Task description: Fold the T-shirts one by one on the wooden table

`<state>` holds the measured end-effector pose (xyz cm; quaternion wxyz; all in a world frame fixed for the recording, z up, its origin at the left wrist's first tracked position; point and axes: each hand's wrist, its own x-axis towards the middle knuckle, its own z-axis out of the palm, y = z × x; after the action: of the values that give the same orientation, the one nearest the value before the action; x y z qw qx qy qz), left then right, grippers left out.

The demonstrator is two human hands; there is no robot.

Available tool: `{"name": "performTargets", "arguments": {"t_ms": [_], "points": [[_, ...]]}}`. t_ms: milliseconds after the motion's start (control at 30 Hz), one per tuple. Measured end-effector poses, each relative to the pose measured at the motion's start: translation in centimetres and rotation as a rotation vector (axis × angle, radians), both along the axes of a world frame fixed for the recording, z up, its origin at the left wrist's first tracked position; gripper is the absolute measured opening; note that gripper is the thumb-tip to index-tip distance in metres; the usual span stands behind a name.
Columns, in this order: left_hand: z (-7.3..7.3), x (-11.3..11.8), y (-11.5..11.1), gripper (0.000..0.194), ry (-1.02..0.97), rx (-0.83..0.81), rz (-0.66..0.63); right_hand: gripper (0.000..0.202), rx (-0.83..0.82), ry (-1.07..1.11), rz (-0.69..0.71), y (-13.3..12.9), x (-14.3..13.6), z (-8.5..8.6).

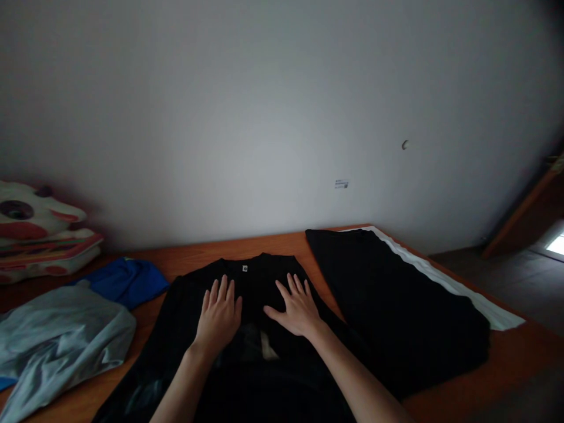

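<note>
A black long-sleeved shirt (251,294) lies spread on the wooden table, its collar with a small white label toward the wall. My left hand (220,311) rests flat on the left of its chest, fingers close together and stretched out. On the right of the chest lies my right hand (294,306), palm down, thumb spread toward the middle. Neither hand grips the cloth. Part of a pale print shows between my wrists. My forearms cover some of the lower shirt, and its bottom runs out of view.
Right of the shirt lies a folded black garment (396,305) over a white cloth (423,267). At the left are a crumpled grey garment (66,335), a blue garment (126,282) and a cow-shaped toy keyboard (48,247). A wall (264,129) stands behind the wooden table (194,252).
</note>
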<state>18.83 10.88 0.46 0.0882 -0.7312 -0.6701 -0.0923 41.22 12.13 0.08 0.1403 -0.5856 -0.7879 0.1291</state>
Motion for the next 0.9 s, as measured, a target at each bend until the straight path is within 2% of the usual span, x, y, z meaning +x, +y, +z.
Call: {"name": "performTargets", "arguments": {"t_ms": [100, 200, 333, 400, 500, 600, 767, 900], "points": [[-1.2, -1.0, -0.1, 0.062, 0.034, -0.120, 0.044, 0.098, -0.016, -0.014, -0.017, 0.1, -0.2, 0.0], [-1.7, -1.1, -0.1, 0.062, 0.015, -0.139, 0.032, 0.100, -0.026, -0.024, -0.029, 0.2, -0.3, -0.2], [-0.5, -0.4, 0.0, 0.059, -0.039, -0.126, 0.069, 0.099, -0.012, -0.031, -0.027, 0.3, -0.4, -0.3], [0.5, 0.1, -0.1, 0.050, -0.106, -0.059, 0.018, 0.096, 0.014, -0.024, -0.017, 0.2, -0.3, -0.5], [1.5, 0.9, -0.4, 0.032, -0.197, 0.011, -0.143, 0.082, 0.082, 0.006, -0.008, 0.2, -0.3, -0.7], [1.4, 1.6, -0.6, 0.028, -0.246, -0.018, -0.222, 0.058, 0.207, 0.064, -0.015, 0.2, -0.2, -0.9], [1.0, 1.9, -0.4, 0.025, -0.347, -0.089, -0.186, 0.034, 0.397, 0.202, 0.070, -0.5, 0.1, 0.3], [1.3, 1.9, -0.4, 0.026, -0.368, -0.070, -0.157, 0.028, 0.387, 0.219, 0.187, -1.5, 0.3, 1.5]]}}
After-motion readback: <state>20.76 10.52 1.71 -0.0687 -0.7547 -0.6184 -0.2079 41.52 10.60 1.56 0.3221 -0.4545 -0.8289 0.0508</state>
